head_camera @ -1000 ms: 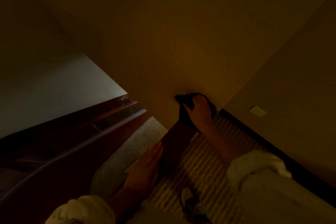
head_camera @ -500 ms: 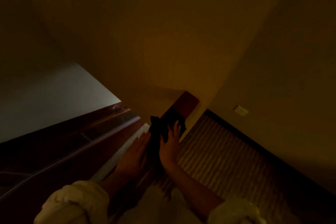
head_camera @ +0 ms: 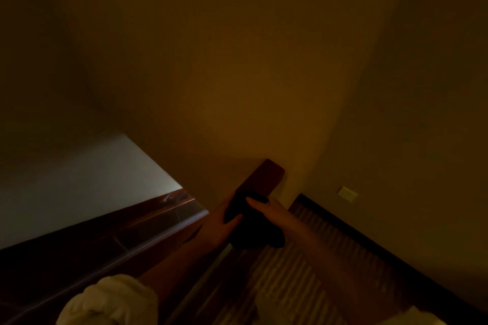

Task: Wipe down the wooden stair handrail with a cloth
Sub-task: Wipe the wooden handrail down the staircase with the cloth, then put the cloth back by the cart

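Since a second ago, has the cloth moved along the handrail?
Yes. The cloth has slid back toward the person: it covered the wall end of the handrail, which now shows bare beyond it.

Wood handrail w/ dark cloth draped on top.

dim indoor stairwell, wooden handrail, striped carpet, wall plate
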Motion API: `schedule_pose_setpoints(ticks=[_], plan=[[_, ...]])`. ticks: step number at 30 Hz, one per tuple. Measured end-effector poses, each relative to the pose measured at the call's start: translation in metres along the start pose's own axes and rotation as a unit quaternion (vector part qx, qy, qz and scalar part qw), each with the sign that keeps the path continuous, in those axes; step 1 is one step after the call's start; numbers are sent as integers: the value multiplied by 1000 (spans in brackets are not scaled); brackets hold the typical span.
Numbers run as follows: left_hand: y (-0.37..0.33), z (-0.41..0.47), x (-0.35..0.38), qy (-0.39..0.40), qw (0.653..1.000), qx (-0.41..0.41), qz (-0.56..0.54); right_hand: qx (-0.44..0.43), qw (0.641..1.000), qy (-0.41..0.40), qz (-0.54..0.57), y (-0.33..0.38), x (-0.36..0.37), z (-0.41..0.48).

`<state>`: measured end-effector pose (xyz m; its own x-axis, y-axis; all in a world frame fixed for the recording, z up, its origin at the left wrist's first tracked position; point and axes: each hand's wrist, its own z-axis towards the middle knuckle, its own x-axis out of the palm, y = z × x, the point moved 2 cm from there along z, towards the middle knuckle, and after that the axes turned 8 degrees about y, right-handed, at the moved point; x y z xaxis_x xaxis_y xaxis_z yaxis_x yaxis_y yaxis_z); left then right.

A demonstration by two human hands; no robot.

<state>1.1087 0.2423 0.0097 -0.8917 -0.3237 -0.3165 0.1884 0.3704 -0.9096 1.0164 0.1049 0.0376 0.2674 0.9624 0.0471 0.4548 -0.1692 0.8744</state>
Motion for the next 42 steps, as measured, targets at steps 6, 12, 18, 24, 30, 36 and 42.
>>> schedule_pose_setpoints(ticks=[6,12,18,24,30,36,42], plan=[[-40,9,11,26,995,57,-83,5,999,-30,18,23,-19,-43],[-71,6,14,77,985,93,-126,-21,994,-104,16,29,-25,-115],[-122,0,70,219,960,94,-143,-72,959,-271,32,2,-36,-205],[-167,-10,145,364,920,59,-132,-33,919,-388,52,-37,-41,-297],[-196,-6,220,454,885,60,-84,-23,865,-495,77,-79,-67,-375],[-239,8,304,463,878,123,-9,-30,821,-562,94,-107,-108,-462],[-298,24,407,509,821,235,108,114,845,-523,-11,-122,-155,-527]])
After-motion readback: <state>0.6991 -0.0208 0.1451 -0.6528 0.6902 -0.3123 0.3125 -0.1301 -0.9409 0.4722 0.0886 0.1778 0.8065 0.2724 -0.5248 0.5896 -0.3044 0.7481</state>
